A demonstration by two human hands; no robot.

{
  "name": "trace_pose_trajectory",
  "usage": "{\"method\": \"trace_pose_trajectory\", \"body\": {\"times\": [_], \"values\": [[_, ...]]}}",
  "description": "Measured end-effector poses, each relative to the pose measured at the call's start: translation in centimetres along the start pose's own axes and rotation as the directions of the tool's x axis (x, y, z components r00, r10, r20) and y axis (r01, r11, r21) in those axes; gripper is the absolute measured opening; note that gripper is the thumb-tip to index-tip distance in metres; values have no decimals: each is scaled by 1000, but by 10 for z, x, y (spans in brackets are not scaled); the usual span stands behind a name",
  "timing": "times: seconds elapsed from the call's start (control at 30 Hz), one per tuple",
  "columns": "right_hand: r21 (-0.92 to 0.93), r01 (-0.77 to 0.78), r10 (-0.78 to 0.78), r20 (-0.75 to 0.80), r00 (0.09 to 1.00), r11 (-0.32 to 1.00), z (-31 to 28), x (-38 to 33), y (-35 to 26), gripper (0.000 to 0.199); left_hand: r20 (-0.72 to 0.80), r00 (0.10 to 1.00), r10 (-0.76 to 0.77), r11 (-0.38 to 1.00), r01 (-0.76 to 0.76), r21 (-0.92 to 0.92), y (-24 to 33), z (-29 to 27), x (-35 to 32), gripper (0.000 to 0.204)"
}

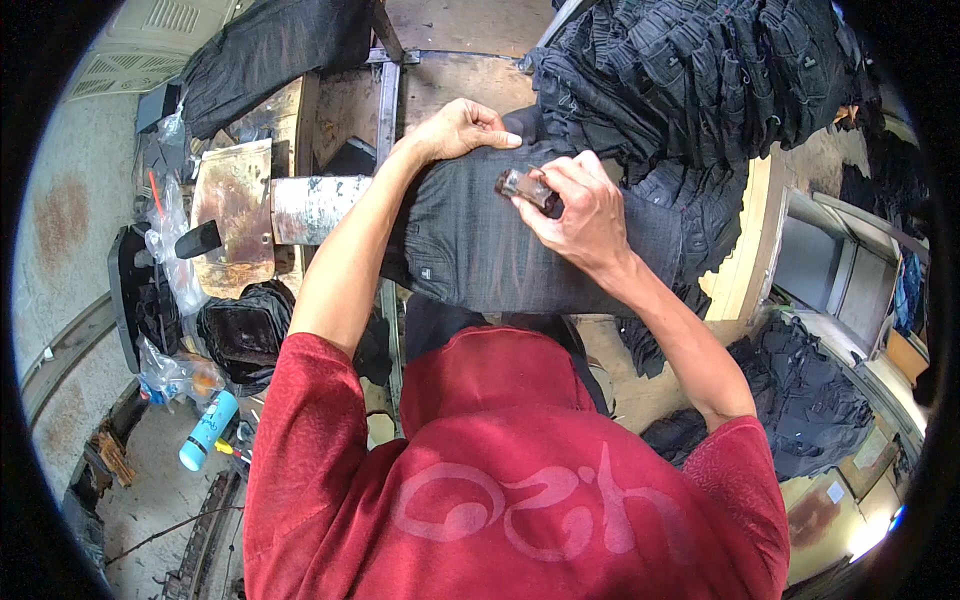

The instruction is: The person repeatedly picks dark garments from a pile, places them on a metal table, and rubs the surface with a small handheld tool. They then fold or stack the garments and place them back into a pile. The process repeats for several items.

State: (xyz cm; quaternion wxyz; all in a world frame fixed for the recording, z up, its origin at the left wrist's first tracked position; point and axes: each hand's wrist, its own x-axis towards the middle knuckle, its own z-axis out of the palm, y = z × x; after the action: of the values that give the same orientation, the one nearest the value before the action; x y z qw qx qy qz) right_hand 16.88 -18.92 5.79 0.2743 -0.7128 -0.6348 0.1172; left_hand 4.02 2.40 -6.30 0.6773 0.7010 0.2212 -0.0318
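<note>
A pair of black jeans [470, 255] lies stretched across in front of me, with faded reddish-brown streaks along the fabric. My right hand [585, 215] grips a small brown, partly shiny block [527, 190] just over or against the cloth; contact cannot be made out. At the far edge of the jeans, my left hand [460, 132] has its fingers curled on the fabric and its thumb pointing right. A narrow, worn white board [318, 208] runs in from the left and disappears at the jeans.
Behind to the right rises a big heap of black jeans [690, 70]. More dark garments [800, 400] lie at the lower right. On the left are a stained panel [235, 215], a black container [250, 335] and a light-blue bottle [210, 430]. Another dark garment [280, 60] hangs at the far left.
</note>
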Motion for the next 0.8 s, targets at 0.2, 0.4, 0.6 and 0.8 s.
{"method": "trace_pose_trajectory", "body": {"times": [0.2,0.4,0.6,0.8], "values": [[-170,231,-194,206,959,958,-2,-71,-47,27,-15,1000,-19,999,20,34,0,1,-1,33],[325,-218,70,412,908,920,-19,-112,-63,29,-14,1000,9,995,-8,102,5,0,2,33],[102,-118,98,185,978,988,-16,-34,3,30,-21,1000,19,993,-16,120,14,2,4,30],[-89,68,-68,4,998,994,-5,-14,14,24,-45,997,-68,992,73,104,16,3,3,28]]}}
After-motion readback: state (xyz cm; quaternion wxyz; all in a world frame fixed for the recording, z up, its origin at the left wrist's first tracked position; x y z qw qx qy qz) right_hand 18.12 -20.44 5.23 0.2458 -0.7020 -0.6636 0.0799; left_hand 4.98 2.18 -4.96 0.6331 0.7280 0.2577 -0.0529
